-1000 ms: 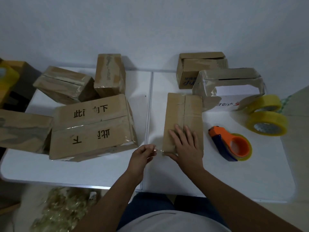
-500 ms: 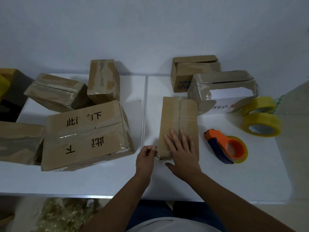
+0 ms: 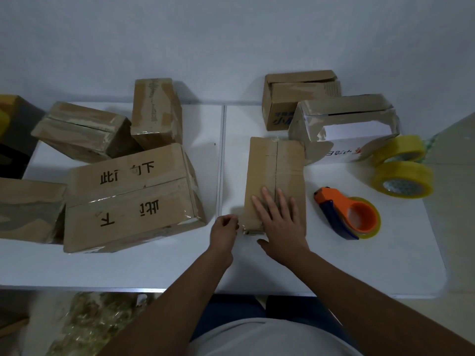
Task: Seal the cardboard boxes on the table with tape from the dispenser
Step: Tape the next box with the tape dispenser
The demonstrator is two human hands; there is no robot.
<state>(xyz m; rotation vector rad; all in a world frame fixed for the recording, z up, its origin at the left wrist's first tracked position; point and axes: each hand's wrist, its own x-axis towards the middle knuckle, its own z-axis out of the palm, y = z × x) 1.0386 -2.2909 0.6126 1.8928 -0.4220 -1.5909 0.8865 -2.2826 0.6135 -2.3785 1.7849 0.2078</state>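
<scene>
A narrow cardboard box (image 3: 276,165) lies flat in the middle of the white table (image 3: 154,265), its centre seam running away from me. My right hand (image 3: 279,222) presses flat on its near end, fingers spread. My left hand (image 3: 224,233) sits at the box's near left corner, fingertips pinched together on what looks like a strip of clear tape. The orange and blue tape dispenser (image 3: 347,214) lies on the table to the right of the box, touched by neither hand.
Two yellow tape rolls (image 3: 402,176) sit at the right edge. A large printed box (image 3: 131,196) and several smaller boxes (image 3: 84,129) crowd the left half. An open-flapped box (image 3: 344,119) and a brown box (image 3: 300,96) stand at the back right.
My left hand moved right, up against the box's near left corner. My right hand stays pressed on the box top. The view shifted slightly.
</scene>
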